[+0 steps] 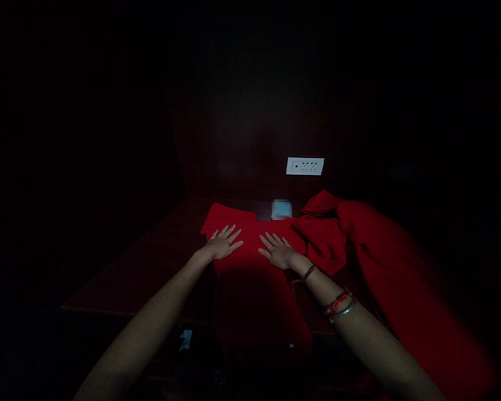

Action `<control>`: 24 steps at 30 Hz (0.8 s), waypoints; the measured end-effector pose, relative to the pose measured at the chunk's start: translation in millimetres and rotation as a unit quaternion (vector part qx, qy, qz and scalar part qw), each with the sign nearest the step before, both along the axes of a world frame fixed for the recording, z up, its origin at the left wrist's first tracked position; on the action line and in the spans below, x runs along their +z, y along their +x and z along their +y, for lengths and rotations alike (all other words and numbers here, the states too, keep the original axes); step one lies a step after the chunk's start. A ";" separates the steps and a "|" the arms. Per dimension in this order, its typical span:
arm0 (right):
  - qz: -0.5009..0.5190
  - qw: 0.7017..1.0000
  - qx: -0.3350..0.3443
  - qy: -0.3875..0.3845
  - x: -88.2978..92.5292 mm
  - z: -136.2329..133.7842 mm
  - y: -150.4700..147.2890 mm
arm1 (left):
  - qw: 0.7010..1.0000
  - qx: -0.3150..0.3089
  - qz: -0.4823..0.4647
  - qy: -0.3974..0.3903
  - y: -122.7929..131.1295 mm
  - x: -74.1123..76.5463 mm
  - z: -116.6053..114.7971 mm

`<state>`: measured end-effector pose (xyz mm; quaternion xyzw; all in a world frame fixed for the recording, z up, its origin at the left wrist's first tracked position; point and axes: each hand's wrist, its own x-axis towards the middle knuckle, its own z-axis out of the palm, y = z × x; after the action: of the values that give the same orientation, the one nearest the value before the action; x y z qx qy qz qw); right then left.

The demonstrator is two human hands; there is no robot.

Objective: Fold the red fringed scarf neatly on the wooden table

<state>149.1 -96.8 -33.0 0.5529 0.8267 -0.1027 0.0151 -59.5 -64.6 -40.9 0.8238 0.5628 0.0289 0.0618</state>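
Note:
A red cloth (253,289) lies spread on the dark wooden table, its near end hanging over the front edge into shadow. My left hand (223,244) rests flat on its upper left part, fingers spread, a ring on one finger. On the right side of the same cloth, my right hand (278,252) is pressed flat with its fingers apart. Neither hand grips anything. The cloth's exact kind is hard to make out in the dim light. Bunched red fabric (323,239) sits just right of my right hand.
A long red length of fabric (404,278) runs down the right side. Behind the cloth stands a small pale blue, blurred item (281,209). A white wall socket (305,166) is on the dark back panel. The table top (150,256) extends left; surroundings are very dark.

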 end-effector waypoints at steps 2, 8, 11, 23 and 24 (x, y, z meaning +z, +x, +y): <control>-0.010 0.999 -0.031 0.027 3.2 1.8 9.6 | 1.000 0.015 0.002 -0.004 -3.1 0.9 0.8; 0.045 0.994 0.044 0.087 12.9 -1.8 9.9 | 0.999 -0.019 -0.008 0.047 -0.2 3.0 -3.6; 0.008 0.999 0.046 -0.018 12.7 -2.0 9.7 | 0.999 -0.049 0.000 0.011 3.1 4.2 -5.8; 0.162 0.980 0.008 0.114 18.1 6.6 -2.2 | 0.987 0.155 0.021 -0.028 -19.5 12.2 4.9; 0.166 0.982 -0.011 0.091 21.5 9.1 -9.1 | 0.986 0.158 0.017 -0.038 -20.7 12.7 5.6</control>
<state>140.0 -87.7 -11.5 0.5359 0.8178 -0.1173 -0.1740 -80.2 -59.0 -28.2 0.7216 0.6879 0.0030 0.0787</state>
